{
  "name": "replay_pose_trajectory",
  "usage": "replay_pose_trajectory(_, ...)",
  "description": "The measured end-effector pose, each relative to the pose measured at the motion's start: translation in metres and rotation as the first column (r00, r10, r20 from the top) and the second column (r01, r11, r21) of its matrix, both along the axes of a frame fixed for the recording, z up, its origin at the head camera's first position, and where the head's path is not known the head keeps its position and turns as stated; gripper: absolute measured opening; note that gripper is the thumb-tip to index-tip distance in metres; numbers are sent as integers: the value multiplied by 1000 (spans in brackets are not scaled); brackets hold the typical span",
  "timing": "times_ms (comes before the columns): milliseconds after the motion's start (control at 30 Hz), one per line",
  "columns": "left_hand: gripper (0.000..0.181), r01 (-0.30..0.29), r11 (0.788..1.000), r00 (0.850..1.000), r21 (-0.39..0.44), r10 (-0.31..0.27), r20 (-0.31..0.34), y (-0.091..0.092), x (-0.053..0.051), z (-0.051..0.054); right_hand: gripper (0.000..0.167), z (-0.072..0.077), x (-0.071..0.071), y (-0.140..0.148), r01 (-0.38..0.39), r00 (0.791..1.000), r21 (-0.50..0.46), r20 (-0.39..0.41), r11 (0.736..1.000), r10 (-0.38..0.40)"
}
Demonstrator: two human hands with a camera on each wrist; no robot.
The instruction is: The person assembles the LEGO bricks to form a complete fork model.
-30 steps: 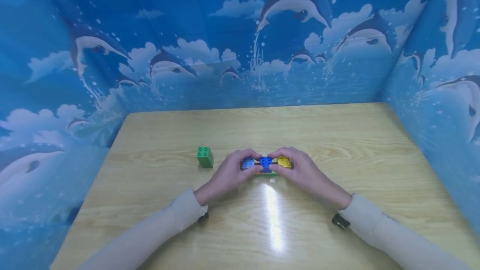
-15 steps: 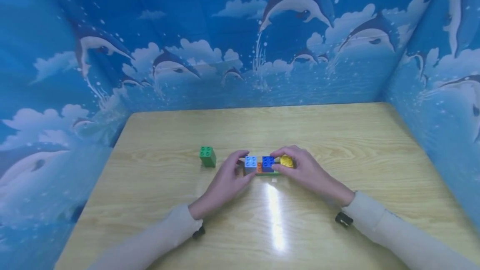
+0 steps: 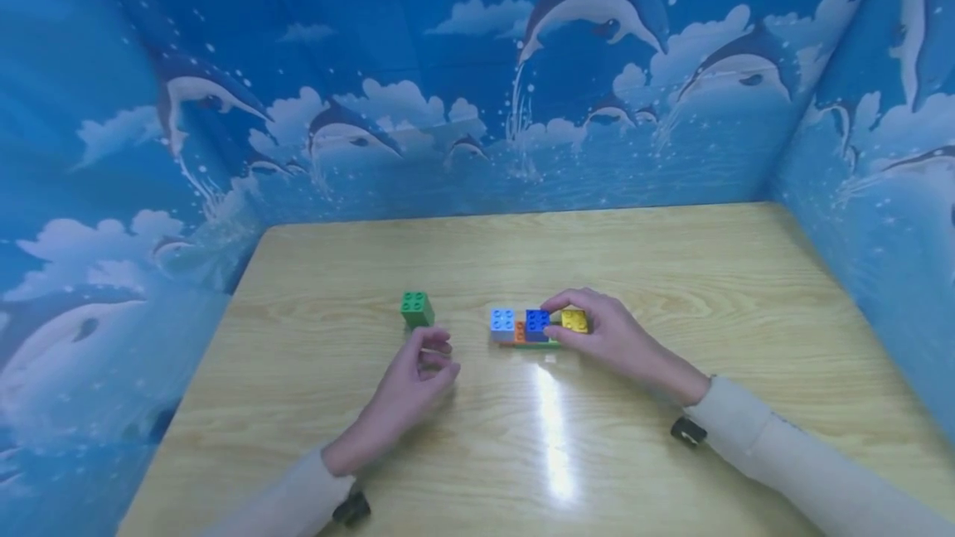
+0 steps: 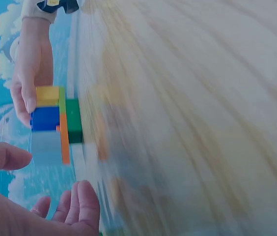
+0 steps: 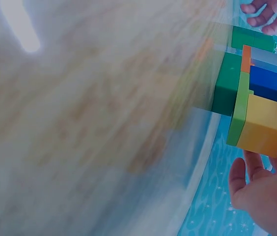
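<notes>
A structure of toy building bricks stands on the table. A light-blue brick (image 3: 502, 324), a dark-blue brick (image 3: 536, 324) and a yellow brick (image 3: 574, 321) sit in a row along its top. Beneath them run an orange plate (image 4: 65, 138) and a light-green plate (image 5: 239, 110), with a dark-green brick (image 5: 227, 83) at the bottom. My right hand (image 3: 608, 338) reaches over the yellow brick and pinches the dark-blue one between thumb and forefinger. Left of the structure, my left hand (image 3: 410, 379) holds nothing, its fingers loosely bent, just in front of a separate green brick (image 3: 417, 309).
The wooden table (image 3: 358, 263) has a bright light reflection near its front middle. Dolphin-printed cloth walls (image 3: 448, 156) border it at the back and both sides.
My left hand has let go of the structure's light-blue end and moved left and nearer the body, towards the separate green brick. The right hand has stayed at the dark-blue brick.
</notes>
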State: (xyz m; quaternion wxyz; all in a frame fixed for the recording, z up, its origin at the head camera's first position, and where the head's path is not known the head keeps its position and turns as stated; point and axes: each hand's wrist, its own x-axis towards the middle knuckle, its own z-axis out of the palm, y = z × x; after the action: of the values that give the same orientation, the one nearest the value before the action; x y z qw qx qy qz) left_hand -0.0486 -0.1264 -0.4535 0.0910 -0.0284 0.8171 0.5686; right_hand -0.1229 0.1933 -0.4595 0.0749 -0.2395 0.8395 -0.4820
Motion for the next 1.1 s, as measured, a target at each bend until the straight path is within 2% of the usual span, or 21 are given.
replay_pose_trajectory(100, 46, -24, 999, 1000, -40, 25, 19, -10, 1, -1, 32, 0, 0, 0, -6, 1000, -8, -10, 1000, 6)
replay_pose_trajectory(233, 46, -61, 995, 997, -76, 64, 33, -20, -2, -6, 32, 1, 1, 0, -2, 1000, -8, -15, 1000, 2)
replay_pose_trajectory(433, 56, -119, 988, 993, -100, 119, -8, -34, -12, -7, 34, 2, 1, -1, 2, 1000, -14, -17, 1000, -2)
replay_pose_trajectory(633, 52, -148, 978, 988, -147, 151, 8, -47, -25, -5, 34, 0, 2, -1, 6, 1000, -31, -14, 999, -6)
replay_pose_trajectory(700, 58, -136, 981, 990, -137, 139, 14, -50, -28, -4, 34, 0, 3, -1, 8, 1000, -29, -13, 1000, -8)
replay_pose_trajectory(900, 89, -62, 991, 997, -116, 67, 41, -54, -40, -6, 36, -1, 2, 0, 7, 1000, -19, -8, 1000, -7)
replay_pose_trajectory(1033, 89, -19, 995, 999, -97, 23, 37, -57, -51, -6, 37, -1, 2, 0, 6, 1000, -18, 2, 1000, -6)
replay_pose_trajectory(1100, 87, 24, 996, 999, -91, -20, 43, -60, -56, -5, 37, -1, 2, -1, 7, 1000, -19, 10, 1000, -6)
